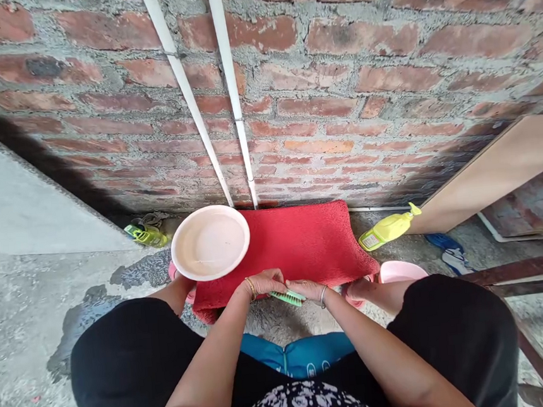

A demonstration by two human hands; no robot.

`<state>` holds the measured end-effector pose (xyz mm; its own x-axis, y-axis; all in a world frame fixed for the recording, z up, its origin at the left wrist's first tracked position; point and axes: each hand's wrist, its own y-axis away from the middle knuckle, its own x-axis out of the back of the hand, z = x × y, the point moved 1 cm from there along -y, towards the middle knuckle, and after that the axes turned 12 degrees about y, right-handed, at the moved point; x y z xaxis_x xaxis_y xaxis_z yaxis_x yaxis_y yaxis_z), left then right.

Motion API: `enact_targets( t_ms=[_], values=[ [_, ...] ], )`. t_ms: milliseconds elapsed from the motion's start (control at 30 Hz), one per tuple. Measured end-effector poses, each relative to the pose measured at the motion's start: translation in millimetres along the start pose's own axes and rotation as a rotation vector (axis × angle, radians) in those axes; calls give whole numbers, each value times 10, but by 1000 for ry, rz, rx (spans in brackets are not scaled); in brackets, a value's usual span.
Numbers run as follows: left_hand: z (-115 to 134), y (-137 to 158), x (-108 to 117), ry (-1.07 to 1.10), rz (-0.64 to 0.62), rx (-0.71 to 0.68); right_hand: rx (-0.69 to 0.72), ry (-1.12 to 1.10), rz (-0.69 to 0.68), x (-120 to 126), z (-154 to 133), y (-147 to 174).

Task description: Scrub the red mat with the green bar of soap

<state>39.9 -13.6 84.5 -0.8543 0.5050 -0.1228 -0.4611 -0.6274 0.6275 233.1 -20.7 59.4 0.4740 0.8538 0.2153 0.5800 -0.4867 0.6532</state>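
A light green scrub brush (287,299) with dark bristles is at the middle, over the near edge of a red mat (294,246). My left hand (263,283) is closed at the brush's left end, its grip partly hidden under the fingers. Reaching in from the other side, my right hand (308,289) has its fingers stretched out flat, meeting the left fingertips just above the brush. The mat's left end droops at its near corner. A pale round basin (211,242) overlaps the mat's left part and holds what looks like shallow water.
A yellow pump bottle (388,228) leans at the mat's right end, near a pink basin (402,271). Another yellow-green bottle (147,234) is left of the pale basin. Blue slippers (448,251) lie at right. White pipes (234,99) run down the brick wall.
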Motion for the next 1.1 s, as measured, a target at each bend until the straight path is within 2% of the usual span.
enact_targets(
  t_ms=[100,200,367,467,533,567,667,733,767,833,900,1100],
  values=[
    [17,4,-5,41,-74,-30,46,-194,-50,2,-8,124],
    [-16,-20,-14,51,-144,-48,46,-252,-109,4,-7,209],
    [-98,-108,-100,-106,-322,-38,-19,-155,-256,-91,-15,252],
    [-91,-154,-138,-223,-389,-23,-78,-90,-292,-149,-8,235],
    [-61,-176,-100,-287,-322,-30,-119,-94,-241,-141,29,206],
    [-45,-185,-55,-311,-238,-40,-142,-107,-185,-115,58,185],
    [-29,-200,168,-399,150,-36,-203,-131,62,49,169,113],
    [-67,-202,341,-502,363,48,-254,-97,264,207,223,63],
    [-99,-204,421,-574,425,115,-297,-52,367,287,234,39],
    [-177,-211,550,-718,485,266,-416,86,543,425,213,-19],
    [-252,-229,623,-818,516,368,-525,236,625,504,140,-106],
    [-375,-332,581,-825,532,472,-590,510,619,524,-92,-404]
  ],
)
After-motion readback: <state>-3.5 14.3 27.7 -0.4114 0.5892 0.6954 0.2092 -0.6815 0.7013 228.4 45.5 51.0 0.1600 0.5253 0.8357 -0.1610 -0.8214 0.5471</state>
